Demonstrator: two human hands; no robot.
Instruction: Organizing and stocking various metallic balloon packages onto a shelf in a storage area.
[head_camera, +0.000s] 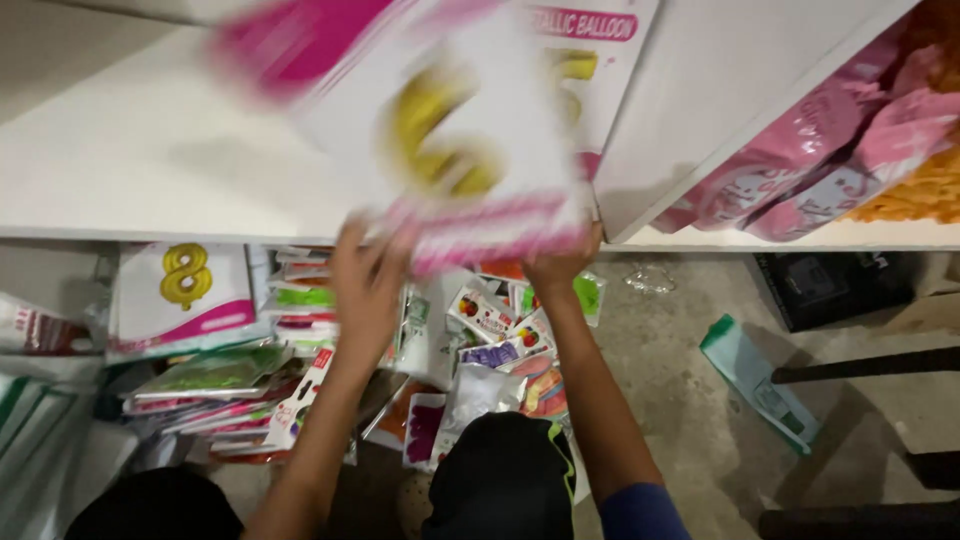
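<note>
Both my hands hold up a stack of flat white and pink balloon packets (450, 140) with a gold number printed on the front; the stack is blurred. My left hand (365, 275) grips its lower left edge and my right hand (560, 262) its lower right corner. The packets rest over a white shelf (150, 150). Another packet of the same kind (590, 60) lies on the shelf behind them.
On the floor under the shelf lie piles of flat packets (250, 380), one with a gold figure (185, 275). Pink foil bags (820, 160) fill the right compartment. A teal packet (760, 385), a dark box (830, 290) and dark bars (860, 365) lie at right.
</note>
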